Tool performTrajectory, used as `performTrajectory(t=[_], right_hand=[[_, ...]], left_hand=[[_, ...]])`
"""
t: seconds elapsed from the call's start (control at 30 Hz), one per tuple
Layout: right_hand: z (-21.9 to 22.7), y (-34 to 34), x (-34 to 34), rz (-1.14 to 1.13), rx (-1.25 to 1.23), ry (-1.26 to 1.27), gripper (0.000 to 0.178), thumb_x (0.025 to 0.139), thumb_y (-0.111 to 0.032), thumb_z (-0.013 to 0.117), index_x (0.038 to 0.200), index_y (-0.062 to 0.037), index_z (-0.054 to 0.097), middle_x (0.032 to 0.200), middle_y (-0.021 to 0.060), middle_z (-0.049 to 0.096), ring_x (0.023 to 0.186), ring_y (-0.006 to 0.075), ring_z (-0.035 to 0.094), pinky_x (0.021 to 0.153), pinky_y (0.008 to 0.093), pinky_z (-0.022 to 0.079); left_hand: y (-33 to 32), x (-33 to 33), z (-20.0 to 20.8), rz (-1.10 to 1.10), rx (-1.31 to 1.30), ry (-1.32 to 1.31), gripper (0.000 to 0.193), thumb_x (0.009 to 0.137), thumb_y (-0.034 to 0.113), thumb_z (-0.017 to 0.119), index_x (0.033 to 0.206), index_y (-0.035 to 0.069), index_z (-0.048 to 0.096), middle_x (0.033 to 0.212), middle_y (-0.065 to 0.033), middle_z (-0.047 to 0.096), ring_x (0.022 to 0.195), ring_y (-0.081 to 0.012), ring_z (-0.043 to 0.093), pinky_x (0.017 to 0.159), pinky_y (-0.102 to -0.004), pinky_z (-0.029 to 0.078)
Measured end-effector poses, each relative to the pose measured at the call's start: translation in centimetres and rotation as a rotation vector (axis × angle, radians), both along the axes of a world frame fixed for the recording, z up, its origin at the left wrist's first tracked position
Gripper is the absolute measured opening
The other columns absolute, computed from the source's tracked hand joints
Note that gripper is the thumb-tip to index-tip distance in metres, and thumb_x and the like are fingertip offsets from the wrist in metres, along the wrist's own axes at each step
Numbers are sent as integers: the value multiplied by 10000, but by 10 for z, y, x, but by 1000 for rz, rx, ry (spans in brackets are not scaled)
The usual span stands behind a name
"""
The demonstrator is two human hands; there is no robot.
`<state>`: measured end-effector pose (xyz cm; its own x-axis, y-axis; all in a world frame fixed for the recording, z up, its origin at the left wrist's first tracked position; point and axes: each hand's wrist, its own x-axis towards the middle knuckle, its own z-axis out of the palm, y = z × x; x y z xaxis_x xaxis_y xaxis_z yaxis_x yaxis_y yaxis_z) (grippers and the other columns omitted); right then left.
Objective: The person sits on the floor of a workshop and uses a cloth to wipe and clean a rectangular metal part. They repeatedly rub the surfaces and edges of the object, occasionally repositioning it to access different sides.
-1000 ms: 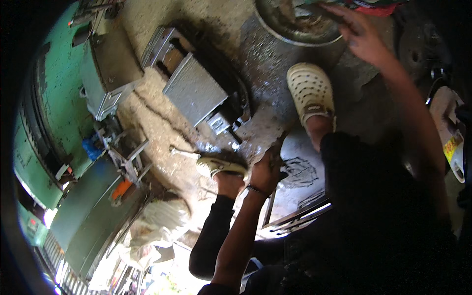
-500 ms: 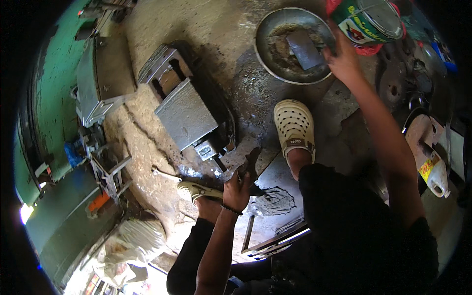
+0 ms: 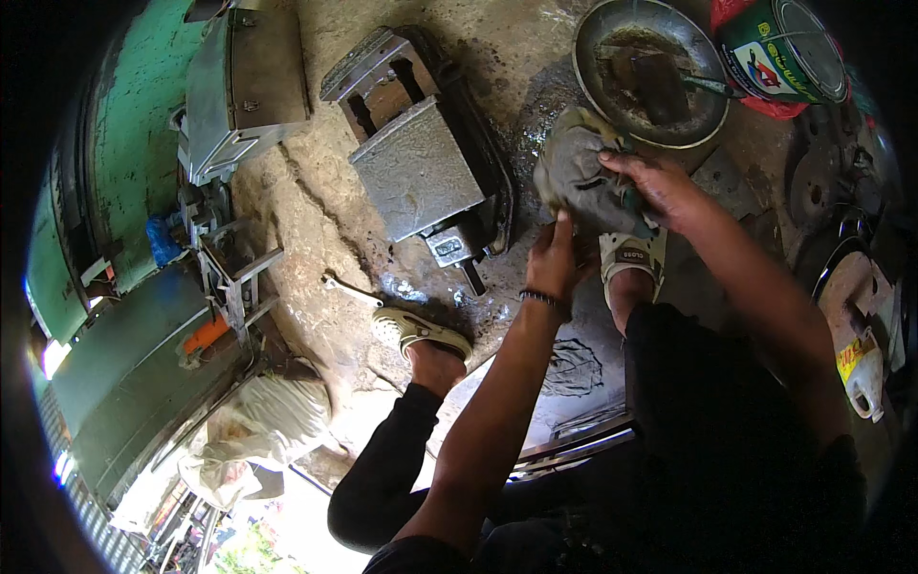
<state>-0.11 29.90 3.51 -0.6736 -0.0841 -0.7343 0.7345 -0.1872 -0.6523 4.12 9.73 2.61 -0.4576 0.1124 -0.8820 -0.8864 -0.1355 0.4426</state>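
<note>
A crumpled grey rag point(image 3: 576, 170) is spread between my two hands, over the floor just short of the metal pan point(image 3: 591, 84). My left hand point(image 3: 557, 260) pinches its near edge, fingers closed. My right hand point(image 3: 660, 191) is closed on its right side, thumb on top. Whether anything is wrapped inside the rag is hidden. In the pan lies a dark rectangular block point(image 3: 660, 88) amid brown residue. A tool with a dark green handle point(image 3: 706, 84) rests across the pan's right side.
Left of my hands stands a heavy bench vise point(image 3: 421, 167) on the floor. A green can point(image 3: 784, 53) sits beyond the pan on the right. A wrench point(image 3: 352, 290) lies near my left clog point(image 3: 421, 333). Metal boxes point(image 3: 263, 77) stand far left; a white bottle point(image 3: 865, 373) lies right.
My right hand has come back from the pan's right rim, and my left hand has moved up from beside the vise. Both now grip the rag together. The view has shifted.
</note>
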Motion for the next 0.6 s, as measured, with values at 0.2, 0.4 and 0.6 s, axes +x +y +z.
performTrajectory(t=[0.2, 0.4, 0.6], right_hand=[[-22, -19, 9, 506, 506, 528, 271, 941, -190, 540, 1113, 18, 571, 982, 257, 627, 928, 455, 601, 812, 491, 489], [-29, -75, -1, 613, 573, 532, 178, 916, -152, 533, 994, -3, 592, 905, 227, 621, 845, 410, 616, 766, 495, 491], [-33, -105, 18, 638, 633, 383, 197, 968, -157, 457, 1006, -31, 604, 834, 198, 635, 804, 365, 628, 718, 448, 498]], left_hand=[[-129, 14, -7, -221, -974, 955, 324, 963, 168, 617, 1220, -29, 592, 1162, -192, 684, 981, -274, 696, 795, -364, 575], [-179, -108, -53, -182, -1396, 1060, 542, 989, 406, 516, 1368, 19, 503, 1401, -250, 478, 1288, -417, 476, 1055, -516, 415], [-174, -149, -84, -211, -1420, 1026, 616, 955, 451, 529, 1411, 42, 466, 1480, -258, 402, 1332, -432, 421, 1105, -504, 354]])
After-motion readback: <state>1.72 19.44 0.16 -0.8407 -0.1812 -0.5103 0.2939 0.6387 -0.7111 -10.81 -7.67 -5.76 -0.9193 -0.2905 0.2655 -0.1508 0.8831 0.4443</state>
